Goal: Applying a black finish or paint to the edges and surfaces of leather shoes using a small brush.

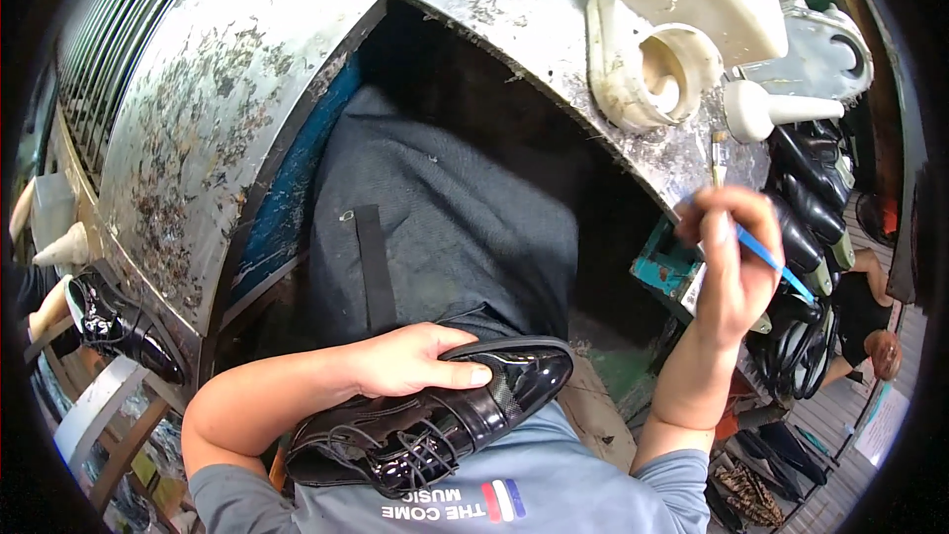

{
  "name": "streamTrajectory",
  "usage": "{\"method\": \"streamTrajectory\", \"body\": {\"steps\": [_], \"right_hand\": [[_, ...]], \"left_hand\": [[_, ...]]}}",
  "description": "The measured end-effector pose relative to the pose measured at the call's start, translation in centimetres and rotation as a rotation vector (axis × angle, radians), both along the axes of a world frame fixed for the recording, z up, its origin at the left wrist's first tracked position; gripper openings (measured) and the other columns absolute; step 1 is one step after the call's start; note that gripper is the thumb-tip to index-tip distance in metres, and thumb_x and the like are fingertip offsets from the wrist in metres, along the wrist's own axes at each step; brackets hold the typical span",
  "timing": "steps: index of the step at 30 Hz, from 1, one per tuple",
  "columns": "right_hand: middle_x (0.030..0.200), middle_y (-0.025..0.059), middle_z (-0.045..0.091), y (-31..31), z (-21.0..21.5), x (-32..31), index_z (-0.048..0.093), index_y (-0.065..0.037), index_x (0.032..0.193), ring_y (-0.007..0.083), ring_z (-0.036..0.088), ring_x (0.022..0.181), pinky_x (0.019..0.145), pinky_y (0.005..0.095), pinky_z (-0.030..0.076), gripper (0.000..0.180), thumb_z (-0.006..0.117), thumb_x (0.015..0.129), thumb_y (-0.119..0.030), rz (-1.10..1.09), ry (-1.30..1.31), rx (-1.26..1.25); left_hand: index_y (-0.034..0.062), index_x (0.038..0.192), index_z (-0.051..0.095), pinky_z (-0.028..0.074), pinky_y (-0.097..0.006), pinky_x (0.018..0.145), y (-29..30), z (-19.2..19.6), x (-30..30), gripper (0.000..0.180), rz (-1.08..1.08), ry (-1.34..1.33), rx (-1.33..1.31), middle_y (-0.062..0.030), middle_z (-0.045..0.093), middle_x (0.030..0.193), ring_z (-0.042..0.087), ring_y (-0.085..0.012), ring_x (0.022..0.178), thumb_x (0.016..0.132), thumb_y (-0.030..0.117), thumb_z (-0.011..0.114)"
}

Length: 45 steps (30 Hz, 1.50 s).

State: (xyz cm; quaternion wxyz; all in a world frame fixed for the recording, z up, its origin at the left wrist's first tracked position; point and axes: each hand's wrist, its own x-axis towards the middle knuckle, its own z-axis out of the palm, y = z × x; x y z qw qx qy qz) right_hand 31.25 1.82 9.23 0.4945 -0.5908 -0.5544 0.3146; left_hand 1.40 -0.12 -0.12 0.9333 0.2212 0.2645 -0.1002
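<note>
A black glossy lace-up shoe (460,425) lies across my lap, its toe pointing right and its laces toward my shirt. My left hand (420,361) is closed around the shoe, the thumb over the upper and part of the grip hidden. Off to the right, my right hand (736,262) pinches a brush (759,249) with a blue handle. The bristle end points up, over the worktable edge, close below a cream-coloured plastic pot (682,49) with a round opening. Beside the pot lies a white bottle-shaped nozzle (781,111).
A stained metal worktable (465,0) curves around my knees, with a slanted metal panel (227,89) on the left. Several black shoes (801,208) sit on the right. Another shiny black shoe (119,326) is at far left. Part of another person (865,321) shows at far right.
</note>
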Motion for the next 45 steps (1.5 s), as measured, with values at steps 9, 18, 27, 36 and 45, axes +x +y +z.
{"method": "streamTrajectory", "body": {"steps": [9,18,27,36,45], "right_hand": [[0.081,0.0103,0.072,-3.3,-2.5,-3.5,0.072,-0.003,0.090,0.0262,0.070,0.070,0.064,0.0348,0.055,0.009,0.073,0.081,-0.005,0.655,0.012,-0.198],[0.079,0.0101,0.070,-3.5,-2.6,-4.3,0.071,-0.004,0.091,0.0269,0.071,0.071,0.065,0.0358,0.056,0.010,0.073,0.081,-0.005,0.737,-0.019,-0.204],[0.079,0.0082,0.069,-3.2,-2.6,-4.6,0.071,-0.005,0.091,0.0261,0.069,0.069,0.063,0.0360,0.054,0.011,0.073,0.080,-0.005,0.786,-0.060,-0.204],[0.076,0.0079,0.068,-2.9,-2.0,-4.3,0.070,-0.006,0.088,0.0266,0.068,0.067,0.060,0.0355,0.053,0.010,0.073,0.079,-0.005,0.791,-0.121,-0.183],[0.076,0.0080,0.067,-3.0,-1.6,-4.1,0.069,-0.006,0.088,0.0267,0.067,0.066,0.060,0.0362,0.054,0.011,0.072,0.078,-0.004,0.794,-0.150,-0.148]], "left_hand": [[-0.0022,0.126,0.061,0.048,-0.029,0.093,-0.5,-0.1,-0.1,0.044,0.015,0.008,0.032,-0.0034,0.067,0.112,0.059,-0.0101,0.103,0.098,0.031,0.068],[-0.0030,0.127,0.060,0.049,-0.028,0.094,-0.6,0.2,0.0,0.045,0.020,0.011,-0.006,-0.0035,0.067,0.112,0.059,-0.0095,0.103,0.098,0.030,0.068],[-0.0037,0.126,0.060,0.050,-0.028,0.092,-0.7,0.2,0.0,0.046,0.008,0.009,0.010,-0.0036,0.067,0.111,0.060,-0.0095,0.102,0.098,0.031,0.069],[-0.0037,0.125,0.061,0.050,-0.028,0.092,-0.5,0.3,-0.1,0.047,0.021,-0.004,0.009,-0.0034,0.068,0.110,0.059,-0.0093,0.101,0.097,0.032,0.070],[-0.0038,0.125,0.061,0.050,-0.028,0.091,-0.6,0.4,0.0,0.047,-0.004,0.022,0.027,-0.0040,0.068,0.109,0.060,-0.0088,0.100,0.097,0.032,0.070]]}}
